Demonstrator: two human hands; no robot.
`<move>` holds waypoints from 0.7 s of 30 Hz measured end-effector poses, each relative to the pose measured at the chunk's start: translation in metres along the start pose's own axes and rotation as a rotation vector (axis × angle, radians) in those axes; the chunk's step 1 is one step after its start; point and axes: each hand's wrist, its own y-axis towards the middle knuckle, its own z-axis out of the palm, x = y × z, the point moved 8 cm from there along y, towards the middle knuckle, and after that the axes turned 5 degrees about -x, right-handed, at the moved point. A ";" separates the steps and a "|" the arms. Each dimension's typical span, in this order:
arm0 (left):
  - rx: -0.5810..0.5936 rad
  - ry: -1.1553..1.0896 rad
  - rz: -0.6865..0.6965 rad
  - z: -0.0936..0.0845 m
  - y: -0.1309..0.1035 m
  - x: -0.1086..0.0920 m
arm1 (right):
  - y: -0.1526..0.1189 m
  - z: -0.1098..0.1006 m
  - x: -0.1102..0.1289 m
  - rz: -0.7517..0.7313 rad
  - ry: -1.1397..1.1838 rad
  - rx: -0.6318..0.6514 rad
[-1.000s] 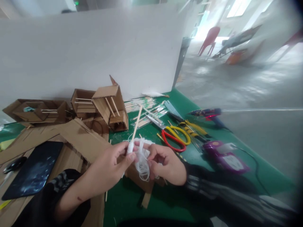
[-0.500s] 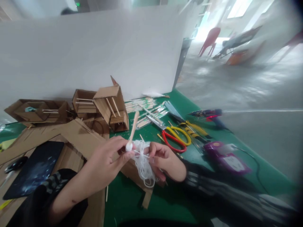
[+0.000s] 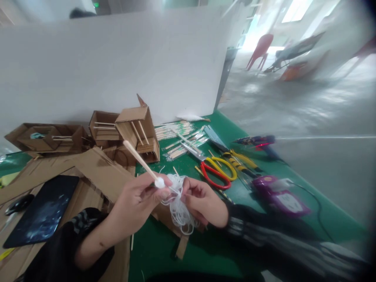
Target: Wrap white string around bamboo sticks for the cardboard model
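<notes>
Between thumb and fingers, my left hand [image 3: 132,209] grips a wooden stick [image 3: 139,160] that has white string wound into a small ball [image 3: 159,182] near its lower end. The stick tilts up to the left. My right hand [image 3: 202,199] is closed on a loose hank of white string [image 3: 180,213], pinching it near its gathered middle. The rest of the loops hang below my fingers, over a cardboard strip [image 3: 182,246] on the green table. Strands run from the hank toward the wound ball. The fingertips of my right hand are partly hidden.
Red-and-yellow scissors [image 3: 216,176], pliers [image 3: 242,160] and a purple power strip [image 3: 280,196] lie to the right, a glue gun [image 3: 258,143] beyond. Wrapped chopsticks [image 3: 188,141] lie behind. Cardboard boxes [image 3: 136,129], cardboard sheets [image 3: 102,172] and a dark tablet [image 3: 42,211] are at left.
The stick has swung from nearly upright to leaning left, its ball end now turned toward me. My right hand has shifted slightly left, and the string hank has turned a little.
</notes>
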 end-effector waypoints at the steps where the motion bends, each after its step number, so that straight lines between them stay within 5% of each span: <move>1: -0.005 -0.063 -0.052 0.001 0.000 0.005 | 0.000 -0.001 0.001 -0.007 -0.014 -0.018; 8: -0.029 -0.346 -0.158 0.011 -0.001 0.021 | 0.000 -0.002 0.005 -0.009 -0.041 -0.045; 13: -0.085 -0.687 -0.319 0.031 -0.006 0.053 | 0.000 -0.004 0.005 -0.024 -0.031 -0.052; 16: -0.066 -0.727 -0.391 0.041 -0.010 0.065 | 0.001 -0.006 0.006 -0.027 -0.053 -0.055; 21: 0.040 -0.624 -0.363 0.054 -0.014 0.058 | -0.001 -0.005 0.011 -0.044 -0.108 -0.052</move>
